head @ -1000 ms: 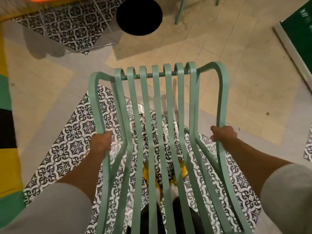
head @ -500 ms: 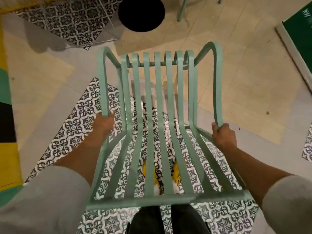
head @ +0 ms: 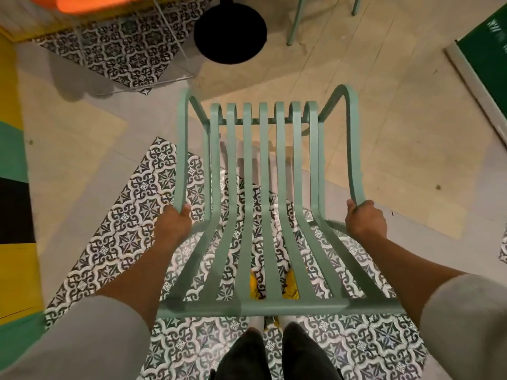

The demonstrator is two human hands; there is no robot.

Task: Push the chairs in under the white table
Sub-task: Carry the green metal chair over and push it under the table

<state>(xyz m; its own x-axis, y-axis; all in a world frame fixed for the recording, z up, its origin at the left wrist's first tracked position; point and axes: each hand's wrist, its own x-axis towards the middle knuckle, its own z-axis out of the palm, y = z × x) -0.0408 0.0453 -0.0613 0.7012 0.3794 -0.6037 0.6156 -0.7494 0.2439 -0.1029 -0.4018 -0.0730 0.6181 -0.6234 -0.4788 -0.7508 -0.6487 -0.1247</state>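
A sage-green slatted metal chair fills the middle of the head view, seen from above and behind, its seat front pointing away from me. My left hand is closed around the left armrest. My right hand is closed around the right armrest. The chair's back rail lies just in front of my legs. A round black table base stands on the floor beyond the chair. The white tabletop is not in view.
Legs of another green chair show at the top right. An orange seat is at the top left. A green panel with a pale edge runs along the right. My yellow shoes show through the slats.
The chair has tipped from a steep backward lean to level and moved forward towards the black base. Both hands keep their hold on the armrests.
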